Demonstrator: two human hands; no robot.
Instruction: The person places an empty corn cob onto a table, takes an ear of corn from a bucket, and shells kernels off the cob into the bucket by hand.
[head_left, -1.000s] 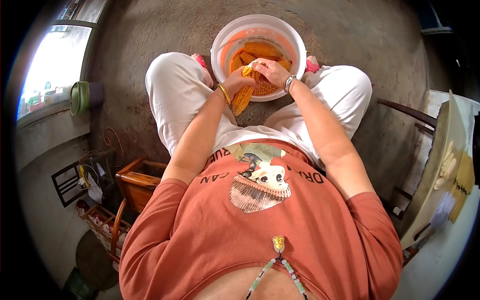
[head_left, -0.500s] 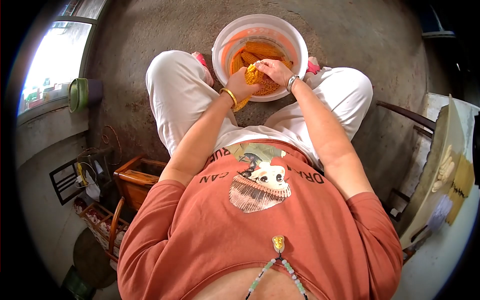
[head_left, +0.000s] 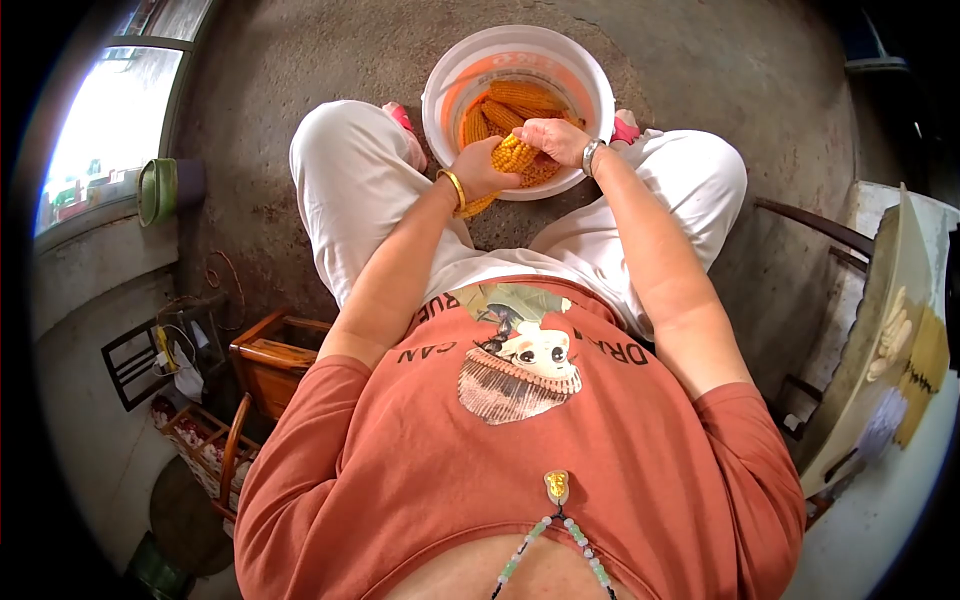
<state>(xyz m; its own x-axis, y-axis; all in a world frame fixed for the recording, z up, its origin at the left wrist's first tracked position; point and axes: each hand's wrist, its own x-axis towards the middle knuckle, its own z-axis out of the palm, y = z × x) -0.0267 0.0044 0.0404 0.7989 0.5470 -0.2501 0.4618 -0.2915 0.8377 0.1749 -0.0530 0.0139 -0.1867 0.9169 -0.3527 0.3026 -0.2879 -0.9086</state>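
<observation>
My left hand (head_left: 481, 170) is wrapped around a yellow corn cob (head_left: 513, 154), whose lower end sticks out below the palm. At the cob's upper end, my right hand (head_left: 555, 140) is closed with its thumb and fingers pressed against the kernels. Both hands are over the near part of a white bucket (head_left: 437, 100) with an orange inside. Several corn cobs (head_left: 527, 95) lie in the bucket, and loose kernels (head_left: 541, 172) show beneath my hands. My fingers partly hide the held cob.
My knees in white trousers (head_left: 345, 190) flank the bucket on the concrete floor (head_left: 700, 70). A wooden stool (head_left: 275, 355) and a basket (head_left: 205, 445) stand at lower left. A green container (head_left: 155, 190) is near the window. A board (head_left: 870, 340) leans at right.
My right hand has shifted slightly to the right, and its fingers sit a little differently on the cob's tip. The left hand keeps its hold on the cob.
</observation>
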